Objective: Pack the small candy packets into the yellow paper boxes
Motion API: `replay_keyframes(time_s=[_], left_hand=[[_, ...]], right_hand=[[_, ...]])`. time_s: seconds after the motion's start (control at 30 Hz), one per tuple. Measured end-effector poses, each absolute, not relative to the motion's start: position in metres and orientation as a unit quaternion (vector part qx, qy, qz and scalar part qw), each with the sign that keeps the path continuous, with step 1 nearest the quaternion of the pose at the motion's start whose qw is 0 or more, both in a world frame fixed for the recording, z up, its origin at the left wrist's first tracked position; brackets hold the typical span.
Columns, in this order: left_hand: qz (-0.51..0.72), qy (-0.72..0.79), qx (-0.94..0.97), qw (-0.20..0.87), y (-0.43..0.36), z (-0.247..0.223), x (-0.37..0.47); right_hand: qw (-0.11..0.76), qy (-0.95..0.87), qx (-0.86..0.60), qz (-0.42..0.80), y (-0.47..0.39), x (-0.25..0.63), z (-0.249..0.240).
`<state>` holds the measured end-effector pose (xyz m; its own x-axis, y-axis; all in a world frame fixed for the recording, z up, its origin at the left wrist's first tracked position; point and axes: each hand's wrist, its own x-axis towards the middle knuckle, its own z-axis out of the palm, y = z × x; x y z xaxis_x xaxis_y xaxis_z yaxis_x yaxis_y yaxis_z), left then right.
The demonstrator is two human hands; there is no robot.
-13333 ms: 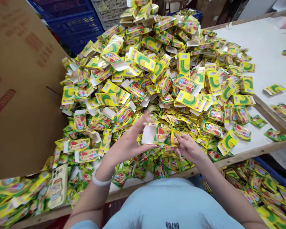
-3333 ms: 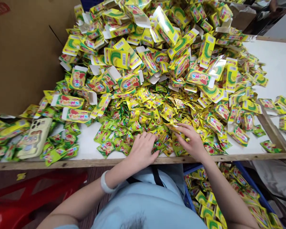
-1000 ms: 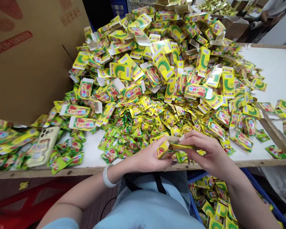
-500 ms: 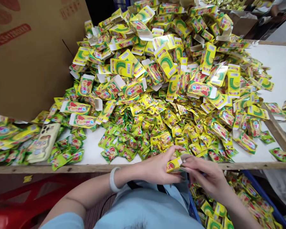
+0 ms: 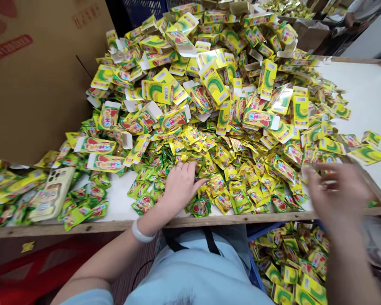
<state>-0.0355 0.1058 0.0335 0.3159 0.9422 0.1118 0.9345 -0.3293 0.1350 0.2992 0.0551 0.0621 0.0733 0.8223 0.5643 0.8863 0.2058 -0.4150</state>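
Note:
My left hand [image 5: 181, 184], with a ring and a white wristband, reaches palm down onto the green candy packets [image 5: 150, 176]. Its thumb points out to the right, apart from the fingers; the fingertips lie among the packets. To its right spread the yellow candy packets [image 5: 224, 180]. My right hand [image 5: 339, 190] is smeared by motion over the right front edge of the table, near several small yellow boxes [image 5: 332, 146]. Whether it holds anything does not show. Behind the packets rises a heap of open-flapped yellow candy boxes [image 5: 214, 82].
A large cardboard carton [image 5: 41, 84] stands at the left. A phone in a cream case [image 5: 52, 195] lies among packets. Below the table's wooden edge [image 5: 114, 226], a blue crate [image 5: 257, 271] holds many boxes. A red stool [image 5: 41, 267] is at lower left. Another person's arm [image 5: 352, 19] shows far right.
The small box that both hands held is out of them. My left hand has moved left and forward onto the green packets; my right hand has swung out to the right.

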Motion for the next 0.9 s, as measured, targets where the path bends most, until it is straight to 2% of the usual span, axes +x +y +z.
replay_keyframes(time_s=[0.03, 0.13, 0.17, 0.27, 0.47, 0.63, 0.77, 0.9], left_hand=[[0.071, 0.585, 0.807, 0.022, 0.105, 0.032, -0.034], [0.086, 0.594, 0.796, 0.080, 0.102, 0.028, -0.033], [0.105, 0.589, 0.793, 0.115, 0.102, 0.028, -0.035], [0.193, 0.543, 0.782, 0.238, 0.105, 0.028, -0.050], [0.354, 0.499, 0.667, 0.424, 0.112, 0.027, -0.062], [0.357, 0.515, 0.621, 0.471, 0.115, 0.022, -0.058], [0.345, 0.476, 0.571, 0.573, 0.113, 0.018, -0.061], [0.327, 0.481, 0.544, 0.605, 0.107, 0.020, -0.057]], right_hand=[[0.355, -0.693, -0.623, -0.072, 0.061, 0.269, 0.051], [0.158, -0.764, -0.625, -0.026, 0.073, 0.184, 0.016], [0.116, -0.763, -0.636, -0.015, 0.075, 0.166, 0.006], [0.070, -0.748, -0.660, 0.016, 0.074, 0.146, -0.008], [0.107, -0.749, -0.648, 0.091, 0.068, 0.155, -0.006], [0.241, -0.707, -0.626, 0.224, 0.073, 0.160, -0.009], [0.362, -0.617, -0.574, 0.398, 0.077, 0.182, 0.004], [0.356, -0.582, -0.464, 0.564, 0.073, 0.179, 0.022]])
